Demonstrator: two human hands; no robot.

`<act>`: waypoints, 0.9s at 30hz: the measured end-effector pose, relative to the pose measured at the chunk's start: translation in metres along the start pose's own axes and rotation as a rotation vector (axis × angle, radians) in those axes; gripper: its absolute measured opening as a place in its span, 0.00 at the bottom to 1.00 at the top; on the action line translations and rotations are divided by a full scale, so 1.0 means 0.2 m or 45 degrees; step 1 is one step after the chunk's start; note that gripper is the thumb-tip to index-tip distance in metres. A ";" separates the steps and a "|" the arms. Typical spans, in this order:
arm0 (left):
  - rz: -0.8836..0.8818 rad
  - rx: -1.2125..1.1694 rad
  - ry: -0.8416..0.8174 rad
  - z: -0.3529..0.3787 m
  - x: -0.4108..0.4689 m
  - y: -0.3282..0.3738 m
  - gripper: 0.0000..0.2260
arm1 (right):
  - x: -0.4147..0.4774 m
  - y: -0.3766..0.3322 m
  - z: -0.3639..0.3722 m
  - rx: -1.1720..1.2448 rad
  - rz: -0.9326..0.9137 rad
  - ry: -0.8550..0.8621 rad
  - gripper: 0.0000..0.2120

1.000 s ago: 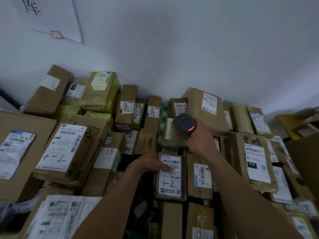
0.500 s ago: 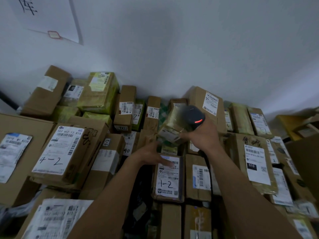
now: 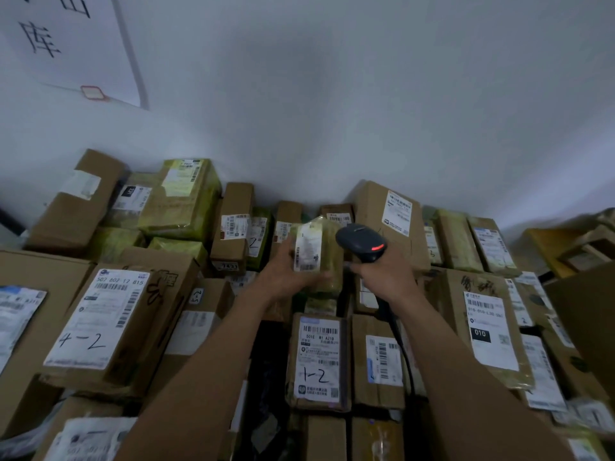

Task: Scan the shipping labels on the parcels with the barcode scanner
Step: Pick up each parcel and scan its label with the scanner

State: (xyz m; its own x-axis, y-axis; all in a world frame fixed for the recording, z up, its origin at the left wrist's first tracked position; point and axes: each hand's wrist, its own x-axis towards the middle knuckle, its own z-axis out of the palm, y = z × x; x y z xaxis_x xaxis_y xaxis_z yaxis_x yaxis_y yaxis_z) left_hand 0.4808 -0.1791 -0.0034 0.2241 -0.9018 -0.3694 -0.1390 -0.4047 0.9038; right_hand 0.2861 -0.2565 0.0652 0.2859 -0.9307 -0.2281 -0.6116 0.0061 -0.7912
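My left hand (image 3: pixel 289 273) grips a small parcel wrapped in yellow-green tape (image 3: pixel 327 261) and holds it up above the pile, its white shipping label (image 3: pixel 307 249) turned toward me. Just to its right, my right hand (image 3: pixel 386 277) grips the handle of a black barcode scanner (image 3: pixel 361 242). A red light glows on the scanner's head, and its cable runs down along my right forearm. Below the hands lies a brown parcel marked "1-2" (image 3: pixel 317 361).
Cardboard parcels with white labels cover the whole area, stacked against a white wall. A large box marked "4-2" (image 3: pixel 109 324) sits at the left and a box labelled "010" (image 3: pixel 482 327) at the right. A paper sign (image 3: pixel 70 44) hangs on the wall upper left.
My left hand left the "1-2" parcel, took the small taped parcel and lifted it, turning its label toward me. My right hand moved the scanner to the right, next to the parcel.
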 end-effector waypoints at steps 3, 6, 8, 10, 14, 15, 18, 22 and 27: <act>-0.032 0.036 0.144 0.06 0.04 0.01 0.45 | 0.01 0.02 0.02 0.019 0.048 -0.059 0.21; -0.132 0.020 0.224 0.14 0.10 -0.04 0.51 | 0.01 0.05 0.02 0.064 0.110 -0.055 0.23; -0.187 0.007 0.261 0.17 0.16 -0.10 0.52 | 0.01 0.06 0.01 0.113 0.145 -0.039 0.24; -0.235 -0.050 0.283 0.18 0.21 -0.12 0.51 | 0.01 0.08 0.00 0.143 0.188 -0.033 0.23; -0.307 -0.282 0.275 0.18 0.23 -0.01 0.56 | 0.00 0.11 -0.01 0.157 0.233 -0.042 0.22; -0.326 -0.337 0.263 0.18 0.24 0.02 0.57 | 0.00 0.11 -0.01 0.164 0.238 -0.044 0.22; -0.439 -0.376 0.283 0.19 0.29 0.09 0.56 | -0.01 0.11 -0.01 0.204 0.240 -0.047 0.22; -0.471 -0.359 0.361 0.20 0.25 0.16 0.48 | -0.01 0.13 -0.04 0.239 0.229 -0.013 0.15; -0.358 -0.028 0.347 0.21 0.03 0.11 0.56 | -0.02 0.14 -0.08 0.278 0.207 0.038 0.11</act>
State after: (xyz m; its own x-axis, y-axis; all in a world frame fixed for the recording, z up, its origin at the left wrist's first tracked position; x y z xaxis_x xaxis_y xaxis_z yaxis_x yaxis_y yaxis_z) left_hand 0.4393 -0.1998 0.0045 0.4986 -0.6821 -0.5350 -0.0157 -0.6242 0.7811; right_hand 0.2560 -0.2584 0.0534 0.1731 -0.9215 -0.3476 -0.4733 0.2317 -0.8499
